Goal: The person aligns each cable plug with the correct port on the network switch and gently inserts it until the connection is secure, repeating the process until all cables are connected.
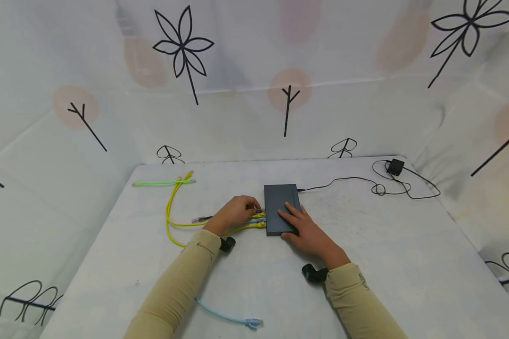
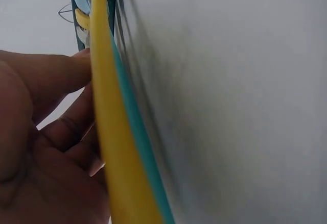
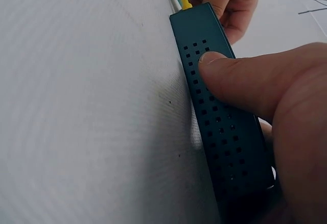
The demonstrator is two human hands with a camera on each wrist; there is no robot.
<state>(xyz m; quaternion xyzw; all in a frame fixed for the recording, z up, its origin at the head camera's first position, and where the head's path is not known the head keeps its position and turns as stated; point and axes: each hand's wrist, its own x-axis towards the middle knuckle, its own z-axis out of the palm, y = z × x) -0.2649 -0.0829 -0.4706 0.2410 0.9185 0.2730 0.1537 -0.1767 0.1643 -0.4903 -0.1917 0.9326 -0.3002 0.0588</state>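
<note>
A dark grey network switch (image 1: 275,200) lies on the white table. My right hand (image 1: 309,233) rests on it, fingers spread over the top and thumb (image 3: 230,76) pressed against the vented side. At the switch's left side, my left hand (image 1: 235,212) pinches the plug end of a short black network cable (image 1: 203,218), right at the ports. Its other plug sticks out left of the hand. Yellow network cables (image 1: 242,229) and a light blue plug (image 1: 259,220) sit in neighbouring ports. In the left wrist view, a yellow cable (image 2: 112,132) hides part of the fingertips.
A green cable (image 1: 163,182) lies at the back left, across the yellow cables' free ends. A light blue plug (image 1: 252,323) rests near the front edge. From the switch, a thin black cord runs right to a power adapter (image 1: 395,167).
</note>
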